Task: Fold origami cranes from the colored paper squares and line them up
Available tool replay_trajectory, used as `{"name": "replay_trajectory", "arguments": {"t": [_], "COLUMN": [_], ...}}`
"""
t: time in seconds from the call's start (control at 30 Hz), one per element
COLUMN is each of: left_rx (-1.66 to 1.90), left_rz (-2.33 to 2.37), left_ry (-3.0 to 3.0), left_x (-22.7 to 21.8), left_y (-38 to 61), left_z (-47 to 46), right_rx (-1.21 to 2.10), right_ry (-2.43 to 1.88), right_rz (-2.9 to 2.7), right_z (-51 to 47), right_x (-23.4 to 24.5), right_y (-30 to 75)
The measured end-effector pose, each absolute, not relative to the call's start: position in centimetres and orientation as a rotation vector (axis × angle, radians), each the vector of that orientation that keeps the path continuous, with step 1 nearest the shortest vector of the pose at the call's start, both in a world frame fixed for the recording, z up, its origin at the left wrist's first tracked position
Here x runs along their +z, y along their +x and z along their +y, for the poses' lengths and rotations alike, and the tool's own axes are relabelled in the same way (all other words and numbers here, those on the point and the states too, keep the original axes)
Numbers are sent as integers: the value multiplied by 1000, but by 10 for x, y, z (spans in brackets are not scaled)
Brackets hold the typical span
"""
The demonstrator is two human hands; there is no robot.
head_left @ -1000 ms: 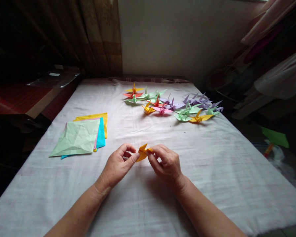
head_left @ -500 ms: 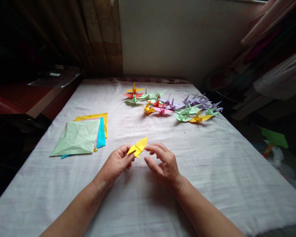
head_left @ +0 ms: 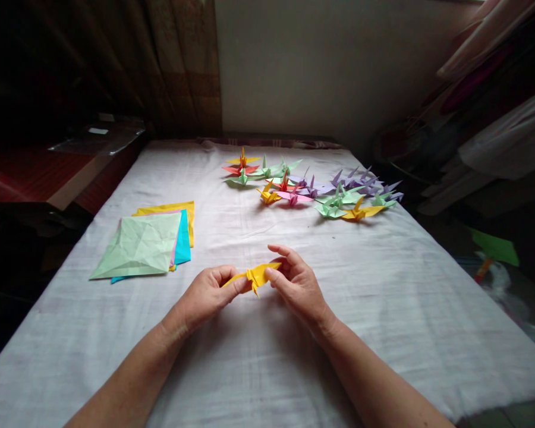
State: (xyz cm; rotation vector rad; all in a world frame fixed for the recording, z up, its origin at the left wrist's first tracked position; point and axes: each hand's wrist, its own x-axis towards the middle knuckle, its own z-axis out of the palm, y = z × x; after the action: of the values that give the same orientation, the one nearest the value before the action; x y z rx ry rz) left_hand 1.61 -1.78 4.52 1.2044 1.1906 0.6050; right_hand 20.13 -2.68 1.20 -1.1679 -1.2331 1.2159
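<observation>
Yellow crane: a small folded paper bird [head_left: 261,276] held above the white cloth between the two hands, near the middle of the view.
Place in the grip: its left wing runs in under the left thumb, its folded body sits in the gap between the hands, and its right wing reaches the right thumb, the tip ending among the right fingers.
Long axis: wing to wing, roughly left to right, the right tip a little higher in view than the left.
Narrow folds: at the body, a slim point slants down toward the person.
Left hand: the left hand [head_left: 214,290] pinches the left wing between thumb and bent forefinger.
Right hand: the right hand [head_left: 299,288] grasps the right wing lightly, thumb on the near face and fingers behind, partly hidden; the forefinger is lifted away.
Paper stack: to the left, well apart from the hands, a creased pale green sheet [head_left: 142,245] lies over blue, pink and yellow paper.
Finished cranes: farther back and rightward, a cluster of folded cranes [head_left: 293,198] in yellow, red, green, pink and purple.
Cloth: a wrinkled white cloth [head_left: 232,380] covers the table.
Beyond: a curtain [head_left: 182,53] and a pale wall [head_left: 303,71].
</observation>
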Motion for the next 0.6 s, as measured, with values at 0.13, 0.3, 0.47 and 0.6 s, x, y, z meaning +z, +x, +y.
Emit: {"name": "replay_trajectory", "arguments": {"t": [0.13, 0.3, 0.47, 0.6], "left_rx": [594, 569, 546, 527], "left_rz": [1187, 1196, 1234, 1267], "left_ry": [1190, 1194, 1167, 1167], "left_x": [45, 43, 42, 40], "left_y": [13, 8, 5, 3], "left_z": [-17, -15, -12, -10], "right_rx": [1202, 1174, 1115, 1109], "right_ry": [-1239, -1326, -1388, -1423], "right_rz": [-1206, -1226, -1253, -1270], "right_z": [-25, -23, -21, -19], "right_x": [13, 14, 14, 11], "right_y": [204, 209, 212, 214]}}
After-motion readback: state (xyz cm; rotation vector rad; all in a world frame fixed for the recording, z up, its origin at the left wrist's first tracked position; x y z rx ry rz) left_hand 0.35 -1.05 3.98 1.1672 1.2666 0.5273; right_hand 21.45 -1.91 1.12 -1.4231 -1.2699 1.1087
